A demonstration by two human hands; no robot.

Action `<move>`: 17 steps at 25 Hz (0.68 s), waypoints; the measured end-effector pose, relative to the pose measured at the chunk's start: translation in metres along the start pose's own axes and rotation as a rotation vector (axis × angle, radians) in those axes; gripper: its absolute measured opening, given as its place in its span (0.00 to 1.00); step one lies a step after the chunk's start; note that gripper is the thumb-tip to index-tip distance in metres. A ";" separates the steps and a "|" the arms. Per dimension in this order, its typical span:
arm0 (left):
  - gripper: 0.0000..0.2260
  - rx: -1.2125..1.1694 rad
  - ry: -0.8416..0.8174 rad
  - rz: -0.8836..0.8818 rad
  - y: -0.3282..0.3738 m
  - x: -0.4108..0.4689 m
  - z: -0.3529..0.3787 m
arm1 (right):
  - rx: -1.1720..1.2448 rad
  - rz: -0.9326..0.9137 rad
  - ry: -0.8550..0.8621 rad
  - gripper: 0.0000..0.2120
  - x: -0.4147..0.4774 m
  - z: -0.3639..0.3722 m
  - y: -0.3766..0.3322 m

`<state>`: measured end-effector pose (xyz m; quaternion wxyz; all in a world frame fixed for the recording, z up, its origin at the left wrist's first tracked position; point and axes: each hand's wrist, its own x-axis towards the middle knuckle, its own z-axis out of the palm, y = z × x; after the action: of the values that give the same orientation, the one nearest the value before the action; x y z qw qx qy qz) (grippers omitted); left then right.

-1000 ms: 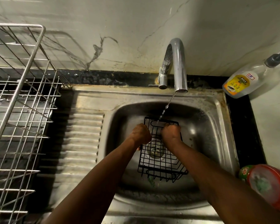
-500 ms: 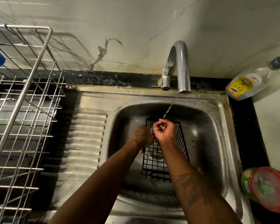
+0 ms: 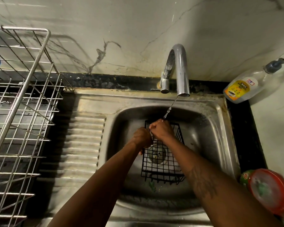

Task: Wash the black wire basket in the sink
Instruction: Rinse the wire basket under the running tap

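A: Right, starting at the left, what's there?

B: A steel dish rack on the counter, then the ribbed drainboard. Neither is part of the job.

A: And the hands?

B: The left hand has its fingers curled round the left rim of the black wire basket. The basket sits low in the sink bowl, above the drain strainer. I can't tell whether it rests on the bottom. The right hand is a closed fist at the far rim, seemingly clamped on the top wire, directly under the thin stream from the tap.

A: What might go wrong?

B: Wet wire is slippery, I'd judge. If either grip loosens, the basket could drop and clatter against the steel. The stream also lands on knuckles more than mesh, so much of the basket may go unrinsed unless it's turned.

A: Further right?

B: A soap bottle leans at the wall, and a red-lidded container sits at the corner. A wide swing of the elbow might knock that one.
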<state>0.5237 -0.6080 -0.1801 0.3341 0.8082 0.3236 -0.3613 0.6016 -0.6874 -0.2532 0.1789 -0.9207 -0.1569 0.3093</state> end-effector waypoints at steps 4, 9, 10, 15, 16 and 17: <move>0.12 0.086 0.038 0.089 0.001 0.003 0.003 | 0.075 -0.054 -0.113 0.08 0.016 -0.014 -0.004; 0.14 0.088 0.049 0.095 0.000 0.004 0.000 | 0.231 0.042 -0.209 0.08 0.004 0.008 0.013; 0.14 0.099 0.050 0.101 0.000 0.003 0.001 | 0.294 0.083 -0.221 0.09 -0.001 0.014 0.020; 0.11 0.141 0.041 0.124 -0.003 0.002 0.000 | 0.139 0.199 0.041 0.08 0.003 -0.008 0.044; 0.10 0.143 0.035 0.127 -0.002 0.003 0.000 | 0.005 0.108 0.116 0.07 0.001 -0.012 0.040; 0.10 0.155 0.032 0.134 -0.001 0.002 0.001 | -0.059 -0.022 0.169 0.05 0.002 -0.012 0.035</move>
<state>0.5235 -0.6072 -0.1828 0.2889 0.8571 0.2454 -0.3489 0.6171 -0.7208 -0.2603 0.1675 -0.9467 -0.1603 0.2238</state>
